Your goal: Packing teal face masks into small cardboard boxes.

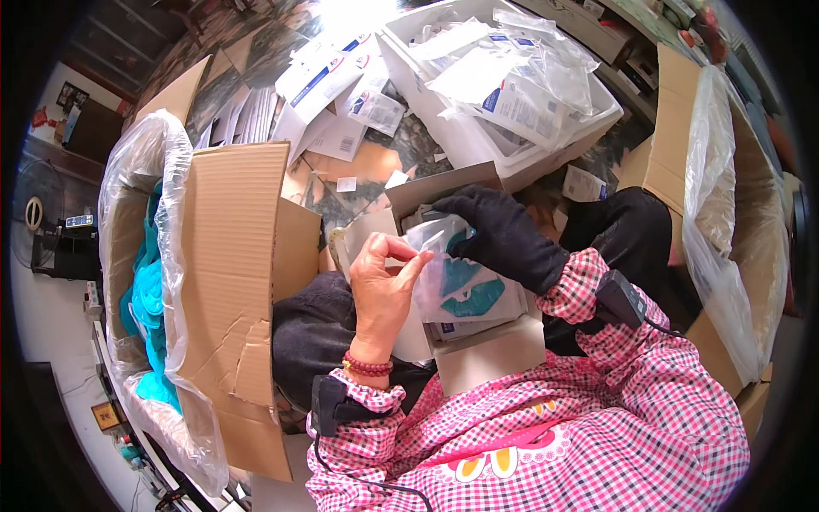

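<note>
A clear plastic bag [426, 288] with a folded teal item [474, 299] inside is held in front of me, over a small open carton [490, 359] at my lap. My bare left hand [375, 294] pinches the bag's upper left edge between thumb and forefinger. On the other side, my right hand [505, 239], in a black glove, grips the bag's upper right part. What exactly the teal item is, the frame does not show. Flat packets lie in the carton, mostly hidden behind the bag and the gloved hand.
A large cardboard box [230, 282] lined with plastic stands at left, holding teal items [152, 299]. Another lined box [670, 145] stands at right. Ahead are a white foam box [559, 166] full of clear packets and piled white cartons [316, 94]. Paper scraps [345, 184] lie on the floor.
</note>
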Demonstrator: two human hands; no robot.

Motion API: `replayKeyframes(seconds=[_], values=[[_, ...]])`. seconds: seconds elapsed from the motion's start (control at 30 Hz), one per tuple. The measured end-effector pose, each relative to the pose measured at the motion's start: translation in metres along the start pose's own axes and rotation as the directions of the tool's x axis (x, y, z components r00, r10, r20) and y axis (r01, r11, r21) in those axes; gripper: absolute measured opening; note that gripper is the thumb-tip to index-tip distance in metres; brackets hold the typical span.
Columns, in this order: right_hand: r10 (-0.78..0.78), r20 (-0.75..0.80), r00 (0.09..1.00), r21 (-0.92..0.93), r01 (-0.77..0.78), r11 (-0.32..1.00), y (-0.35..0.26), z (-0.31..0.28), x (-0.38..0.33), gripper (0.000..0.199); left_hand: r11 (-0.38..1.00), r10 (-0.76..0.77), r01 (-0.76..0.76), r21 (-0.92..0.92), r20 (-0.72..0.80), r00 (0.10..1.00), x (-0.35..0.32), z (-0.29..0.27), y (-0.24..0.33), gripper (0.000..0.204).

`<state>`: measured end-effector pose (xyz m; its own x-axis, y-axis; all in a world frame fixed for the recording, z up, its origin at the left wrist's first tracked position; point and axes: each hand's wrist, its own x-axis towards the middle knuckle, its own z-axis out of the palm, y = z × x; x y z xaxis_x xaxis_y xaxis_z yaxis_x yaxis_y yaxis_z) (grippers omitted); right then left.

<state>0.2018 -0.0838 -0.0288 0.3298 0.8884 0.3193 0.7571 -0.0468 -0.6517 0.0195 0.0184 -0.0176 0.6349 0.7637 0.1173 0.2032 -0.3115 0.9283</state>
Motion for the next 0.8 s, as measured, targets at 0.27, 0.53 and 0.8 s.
replayKeyframes(seconds=[0.27,0.53,0.8], values=[[0.064,0.341,0.938,-0.057,-0.047,0.997,0.001,0.004,-0.006,0.020,0.993,-0.114,0.112,0.046,0.053,0.992,-0.002,0.003,0.000,0.017],[0.050,0.370,0.928,0.115,-0.099,0.988,-0.002,0.010,-0.010,0.022,0.999,-0.032,0.033,-0.012,0.088,0.996,-0.003,0.011,-0.001,0.018],[-0.106,0.189,0.976,0.094,0.089,0.992,-0.030,0.007,-0.017,0.014,0.888,-0.179,0.226,-0.400,0.151,0.972,-0.003,0.013,-0.013,0.021]])
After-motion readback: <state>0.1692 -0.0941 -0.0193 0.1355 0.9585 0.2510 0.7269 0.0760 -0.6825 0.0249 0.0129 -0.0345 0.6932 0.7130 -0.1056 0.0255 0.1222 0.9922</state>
